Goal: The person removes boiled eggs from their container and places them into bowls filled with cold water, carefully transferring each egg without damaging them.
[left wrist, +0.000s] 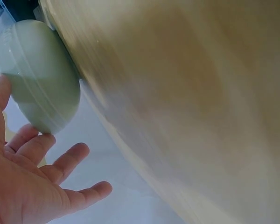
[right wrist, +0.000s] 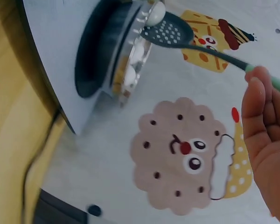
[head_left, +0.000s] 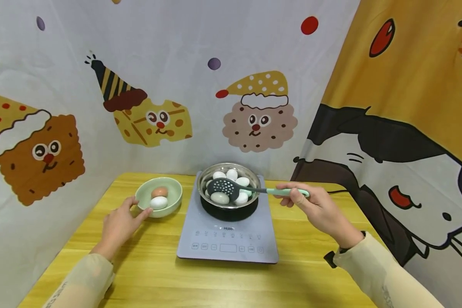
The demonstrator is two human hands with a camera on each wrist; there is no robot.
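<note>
My left hand point(head_left: 119, 224) holds the side of a pale green bowl point(head_left: 173, 188), the thumb and fingertips against its outer wall. One brown egg point(head_left: 159, 192) and one white egg point(head_left: 159, 202) lie in that bowl. My right hand point(head_left: 317, 203) grips the green handle of a slotted spoon point(head_left: 223, 187), whose dark perforated head is over a metal pot point(head_left: 251, 174). Several eggs point(head_left: 232, 174) fill the pot, and the spoon head partly covers some of them. A greenish egg point(head_left: 220, 197) shows at the spoon's near edge; whether it touches the spoon I cannot tell.
Beneath the pot is a flat induction cooker point(head_left: 227, 239) with its panel facing me. It stands on a yellow wooden table point(head_left: 146, 273). A printed curtain point(head_left: 200, 124) hangs close behind, and a black cord point(head_left: 338, 191) runs along the table's back right.
</note>
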